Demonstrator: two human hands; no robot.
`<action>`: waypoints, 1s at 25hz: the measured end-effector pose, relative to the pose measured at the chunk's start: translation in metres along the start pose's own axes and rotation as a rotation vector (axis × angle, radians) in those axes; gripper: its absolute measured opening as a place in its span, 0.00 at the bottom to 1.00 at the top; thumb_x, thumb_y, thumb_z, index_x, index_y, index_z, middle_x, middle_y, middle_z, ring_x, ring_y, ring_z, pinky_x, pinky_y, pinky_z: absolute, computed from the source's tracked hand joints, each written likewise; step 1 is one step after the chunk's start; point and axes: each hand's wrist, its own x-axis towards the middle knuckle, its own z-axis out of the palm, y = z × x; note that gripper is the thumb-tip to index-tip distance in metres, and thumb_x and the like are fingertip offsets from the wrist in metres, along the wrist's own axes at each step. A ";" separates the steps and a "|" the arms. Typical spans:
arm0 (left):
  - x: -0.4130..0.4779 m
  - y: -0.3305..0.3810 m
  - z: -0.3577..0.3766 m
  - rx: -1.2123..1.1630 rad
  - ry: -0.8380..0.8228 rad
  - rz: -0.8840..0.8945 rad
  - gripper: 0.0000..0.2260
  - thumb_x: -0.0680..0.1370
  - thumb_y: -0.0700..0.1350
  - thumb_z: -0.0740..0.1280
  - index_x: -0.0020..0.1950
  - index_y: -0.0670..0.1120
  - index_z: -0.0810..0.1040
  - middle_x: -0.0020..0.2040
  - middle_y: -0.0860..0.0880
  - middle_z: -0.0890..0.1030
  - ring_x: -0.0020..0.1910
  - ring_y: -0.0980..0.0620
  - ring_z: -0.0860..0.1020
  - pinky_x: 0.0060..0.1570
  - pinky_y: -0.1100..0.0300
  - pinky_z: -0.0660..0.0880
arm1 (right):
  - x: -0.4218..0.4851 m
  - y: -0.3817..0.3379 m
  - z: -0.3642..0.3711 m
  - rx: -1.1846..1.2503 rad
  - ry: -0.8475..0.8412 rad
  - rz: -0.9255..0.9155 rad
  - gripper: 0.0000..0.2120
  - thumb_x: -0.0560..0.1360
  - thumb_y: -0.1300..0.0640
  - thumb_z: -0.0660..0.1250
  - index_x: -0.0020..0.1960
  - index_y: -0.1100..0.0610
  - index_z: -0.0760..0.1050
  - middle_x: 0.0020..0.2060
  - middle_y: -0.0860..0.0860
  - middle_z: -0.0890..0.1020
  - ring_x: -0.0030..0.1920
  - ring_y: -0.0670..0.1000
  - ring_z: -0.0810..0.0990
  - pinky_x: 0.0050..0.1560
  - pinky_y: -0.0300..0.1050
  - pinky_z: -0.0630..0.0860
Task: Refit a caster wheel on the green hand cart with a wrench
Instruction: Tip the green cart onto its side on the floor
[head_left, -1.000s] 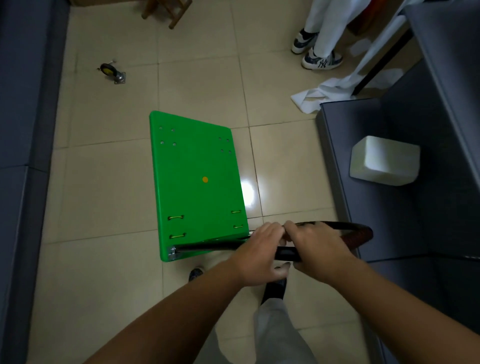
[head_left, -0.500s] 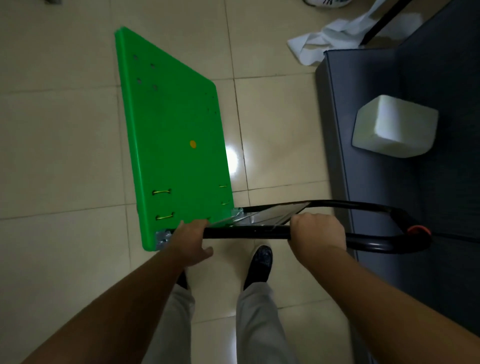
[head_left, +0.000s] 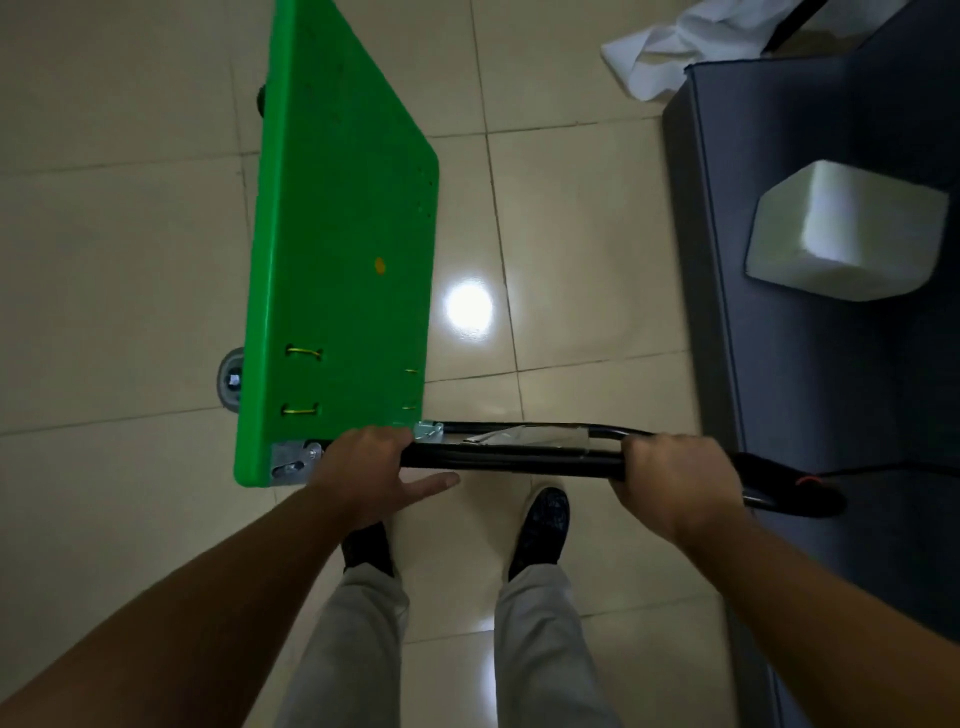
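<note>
The green hand cart (head_left: 343, 249) stands tipped on its side on the tiled floor, deck facing right. Its black handle bar (head_left: 519, 460) runs across in front of me. My left hand (head_left: 374, 467) rests on the bar's left end by the metal hinge bracket (head_left: 291, 462), thumb spread out below. My right hand (head_left: 675, 478) is wrapped around the bar further right. A mounted caster wheel (head_left: 231, 382) shows at the cart's lower left edge, and part of another wheel (head_left: 260, 98) higher up. No wrench is in view.
A dark grey sofa (head_left: 810, 364) fills the right side, with a white foam block (head_left: 841, 234) on it. White cloth or paper (head_left: 670, 47) lies on the floor at the top right. My two feet (head_left: 540, 525) stand just behind the handle.
My hands have moved apart along the handle. The cart has tipped further onto its side, so wheels now show at its left edge. My view has dropped closer; the loose caster is out of frame.
</note>
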 end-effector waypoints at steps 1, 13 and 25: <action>-0.004 -0.006 -0.005 0.000 -0.004 -0.006 0.31 0.71 0.81 0.54 0.44 0.54 0.73 0.37 0.54 0.76 0.36 0.53 0.75 0.35 0.58 0.69 | 0.003 -0.007 0.006 0.024 0.001 -0.011 0.11 0.79 0.45 0.59 0.51 0.50 0.77 0.43 0.49 0.84 0.42 0.52 0.83 0.41 0.44 0.75; -0.013 -0.109 0.005 0.160 -0.011 -0.218 0.35 0.68 0.83 0.43 0.44 0.55 0.73 0.38 0.52 0.77 0.36 0.52 0.76 0.39 0.59 0.75 | 0.104 -0.105 0.073 0.186 0.055 -0.173 0.13 0.79 0.44 0.60 0.50 0.51 0.77 0.41 0.49 0.82 0.39 0.53 0.80 0.41 0.45 0.73; -0.011 -0.145 0.037 0.205 0.315 -0.193 0.26 0.79 0.70 0.48 0.44 0.49 0.67 0.39 0.49 0.68 0.39 0.47 0.66 0.43 0.51 0.64 | 0.139 -0.141 0.082 0.167 0.315 -0.029 0.18 0.75 0.40 0.69 0.44 0.54 0.69 0.35 0.51 0.76 0.35 0.53 0.71 0.41 0.47 0.66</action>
